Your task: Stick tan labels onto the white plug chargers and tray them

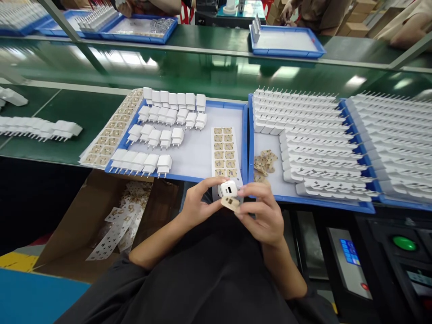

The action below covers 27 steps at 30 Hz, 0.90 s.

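Observation:
A white plug-in charger [229, 187] with dark port openings on its face is gripped in my left hand [199, 202], between thumb and fingers. My right hand [261, 211] pinches a small tan sticker [230, 203] with cut-outs, held just below the charger's port face; its fingertips also come close to the charger's right side. Behind my hands lies a sheet of tan stickers [224, 150] in the blue tray [189, 176]. Rows of white chargers [158, 137] with their pins showing fill the left part of that tray.
Right of it, another blue tray [251, 135] holds many chargers and a pile of peeled tan pieces [265, 163]. More sticker sheets [113, 128] lie at the left. Below stands a cardboard box [74, 229] with waste backing. A green conveyor [216, 72] and co-workers' hands are beyond.

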### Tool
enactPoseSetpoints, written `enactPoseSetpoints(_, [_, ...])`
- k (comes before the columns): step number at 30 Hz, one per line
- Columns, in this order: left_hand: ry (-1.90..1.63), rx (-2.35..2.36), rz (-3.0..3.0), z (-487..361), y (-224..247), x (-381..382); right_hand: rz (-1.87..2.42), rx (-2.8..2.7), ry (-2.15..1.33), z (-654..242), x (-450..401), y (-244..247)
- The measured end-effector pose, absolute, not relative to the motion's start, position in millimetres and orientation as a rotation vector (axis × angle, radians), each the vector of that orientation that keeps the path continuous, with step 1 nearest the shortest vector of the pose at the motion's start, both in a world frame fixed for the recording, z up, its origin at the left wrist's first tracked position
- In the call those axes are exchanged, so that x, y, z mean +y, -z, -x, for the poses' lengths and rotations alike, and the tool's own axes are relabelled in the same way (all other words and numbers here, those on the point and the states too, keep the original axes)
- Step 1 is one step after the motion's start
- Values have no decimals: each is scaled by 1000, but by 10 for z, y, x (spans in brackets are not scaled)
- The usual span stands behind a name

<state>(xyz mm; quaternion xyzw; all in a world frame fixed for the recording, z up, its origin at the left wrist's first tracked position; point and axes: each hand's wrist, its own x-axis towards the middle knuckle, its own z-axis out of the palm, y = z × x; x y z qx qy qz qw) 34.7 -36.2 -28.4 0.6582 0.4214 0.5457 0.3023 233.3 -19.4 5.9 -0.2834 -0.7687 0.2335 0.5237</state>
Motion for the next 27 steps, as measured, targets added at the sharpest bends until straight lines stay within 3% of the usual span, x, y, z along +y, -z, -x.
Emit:
enactPoseSetpoints(3, [-1389, 1208, -1738, -279, 220, -326, 826, -1641, -645, -2557, -89, 55])
enactPoseSetpoints(8, [-1244, 1368, -1922, -135, -31, -149, 1467, -1711, -210, -2925, 229, 346])
enactPoseSetpoints(13, [-1109, 1446, -2047, 49, -236, 453, 1459, -1743, -48, -2942, 296, 546])
enactPoseSetpoints(19, [-900, 1871, -2017, 134, -426, 1803, 1401, -1766, -48, -2945, 266, 598])
enactPoseSetpoints(27, [-577, 2178, -2005, -23, -290, 2705, 1311, -1843, -1, -3001, 238, 586])
